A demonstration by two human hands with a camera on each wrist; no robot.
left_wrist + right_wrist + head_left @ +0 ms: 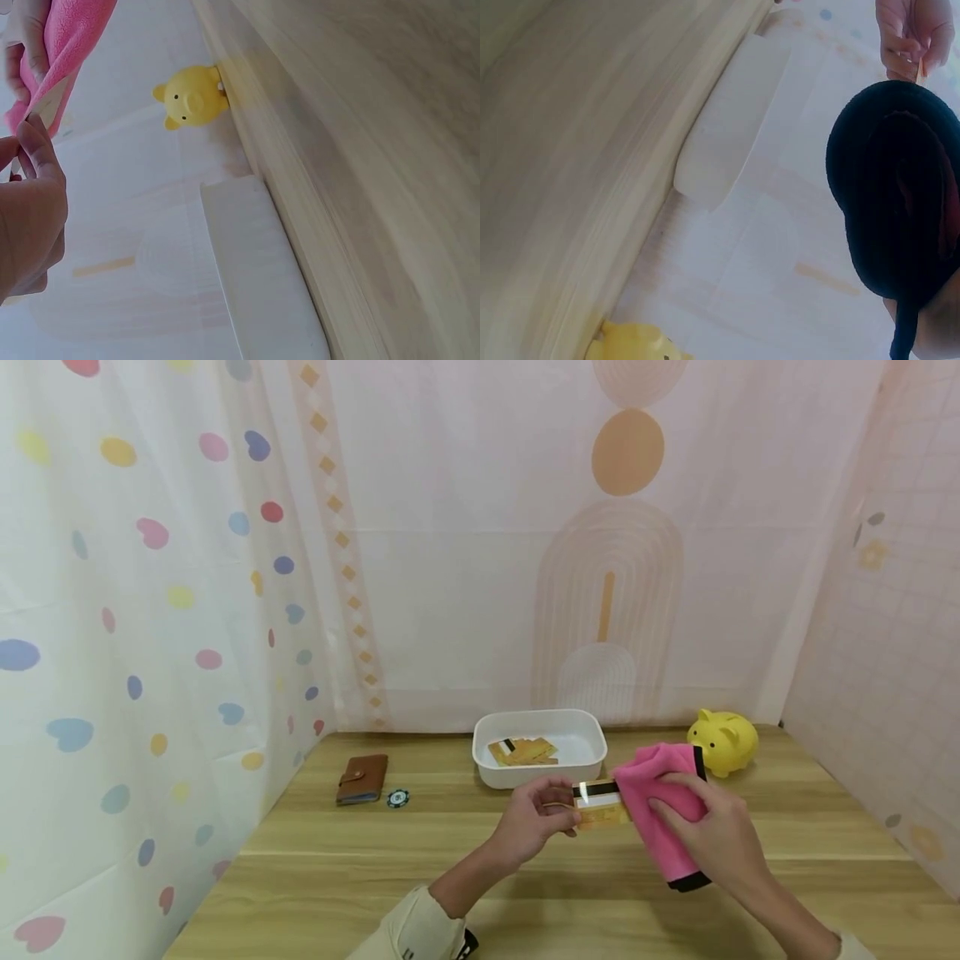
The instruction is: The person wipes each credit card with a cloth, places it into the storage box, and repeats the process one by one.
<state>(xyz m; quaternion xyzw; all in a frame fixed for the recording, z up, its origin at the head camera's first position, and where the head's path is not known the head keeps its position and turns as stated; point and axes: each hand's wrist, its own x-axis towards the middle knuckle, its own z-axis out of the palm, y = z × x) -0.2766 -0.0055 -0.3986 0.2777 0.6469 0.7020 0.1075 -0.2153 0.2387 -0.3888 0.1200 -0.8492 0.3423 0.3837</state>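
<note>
My left hand (531,817) pinches the left end of a gold bank card (600,806), whose dark magnetic stripe faces up toward the head camera. Around the card's right end lies a folded pink cloth (660,793) with black edging, gripped by my right hand (716,827). That end of the card is hidden under the cloth. Both hands are above the table, in front of the white tray. In the right wrist view the cloth's dark border (870,187) blocks most of the right hand.
Behind the hands stands a white tray (540,774) holding several gold cards (525,752). A yellow piggy bank (723,742) sits at the back right of the wooden table (337,877). To the left are a brown wallet (363,778) and a poker chip (398,798).
</note>
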